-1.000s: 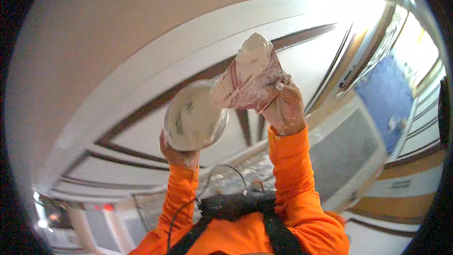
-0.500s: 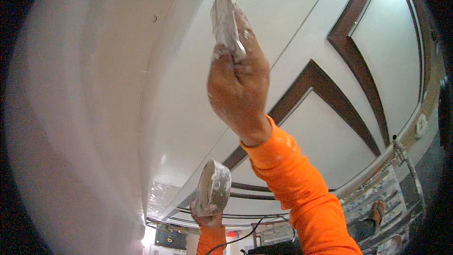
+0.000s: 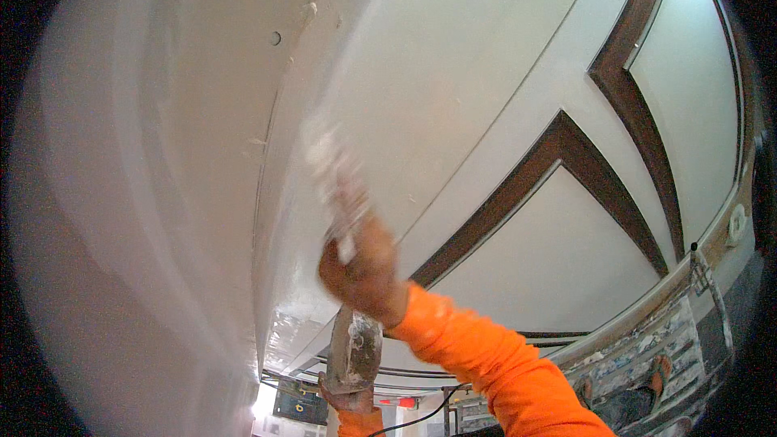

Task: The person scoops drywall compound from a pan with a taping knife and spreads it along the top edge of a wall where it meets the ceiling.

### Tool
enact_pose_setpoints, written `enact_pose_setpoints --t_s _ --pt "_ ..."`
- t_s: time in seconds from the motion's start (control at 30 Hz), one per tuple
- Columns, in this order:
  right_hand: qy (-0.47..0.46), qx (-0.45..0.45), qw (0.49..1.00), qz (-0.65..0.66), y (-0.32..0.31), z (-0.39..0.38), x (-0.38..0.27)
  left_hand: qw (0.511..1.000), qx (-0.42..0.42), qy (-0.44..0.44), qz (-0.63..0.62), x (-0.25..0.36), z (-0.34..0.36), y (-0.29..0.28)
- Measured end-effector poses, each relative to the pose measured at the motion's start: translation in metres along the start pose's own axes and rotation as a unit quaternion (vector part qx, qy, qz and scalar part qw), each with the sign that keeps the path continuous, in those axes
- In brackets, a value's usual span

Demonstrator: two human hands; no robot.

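Observation:
My right hand, its orange sleeve coming from the lower right, is closed on a putty knife coated in white filler. Motion smears the knife and fingers. The blade lies close over the pale wall panel; I cannot tell if it touches. Lower down, my left hand grips a grey, filler-smeared pan from below. My right hand covers the pan's upper end, so its contents are hidden.
Dark brown angular trim runs across the white panels. Small filler dabs dot the surface near a round hole. Below, at right, a filler-spattered slatted platform bears my sandalled foot. A black cable hangs at the bottom.
My right hand has swept down and left with the putty knife, from high on the panel to just above the pan. The pan has shifted slightly lower in view. Filler dabs show at the top.

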State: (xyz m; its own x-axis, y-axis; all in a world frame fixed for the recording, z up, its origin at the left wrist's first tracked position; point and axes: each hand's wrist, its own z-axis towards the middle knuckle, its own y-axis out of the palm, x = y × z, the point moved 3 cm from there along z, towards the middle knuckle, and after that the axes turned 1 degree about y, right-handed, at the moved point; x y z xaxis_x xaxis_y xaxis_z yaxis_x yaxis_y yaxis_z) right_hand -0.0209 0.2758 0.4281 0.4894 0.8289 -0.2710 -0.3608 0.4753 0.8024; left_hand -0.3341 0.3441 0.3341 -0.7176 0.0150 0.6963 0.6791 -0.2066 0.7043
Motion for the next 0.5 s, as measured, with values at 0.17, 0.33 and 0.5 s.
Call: enact_pose_setpoints --t_s 0.17,0.33,0.5 --pt "-0.124 0.169 0.975 0.072 -0.043 0.103 0.022 0.998 0.012 0.031 0.055 0.007 0.003 -0.025" --pt "-0.163 0.136 0.975 0.072 -0.032 0.108 0.011 0.995 0.007 0.040 0.095 0.010 0.011 -0.036" --pt "-0.101 0.122 0.978 0.137 0.004 0.064 0.008 0.991 -0.001 0.053 0.120 0.025 0.016 -0.055"
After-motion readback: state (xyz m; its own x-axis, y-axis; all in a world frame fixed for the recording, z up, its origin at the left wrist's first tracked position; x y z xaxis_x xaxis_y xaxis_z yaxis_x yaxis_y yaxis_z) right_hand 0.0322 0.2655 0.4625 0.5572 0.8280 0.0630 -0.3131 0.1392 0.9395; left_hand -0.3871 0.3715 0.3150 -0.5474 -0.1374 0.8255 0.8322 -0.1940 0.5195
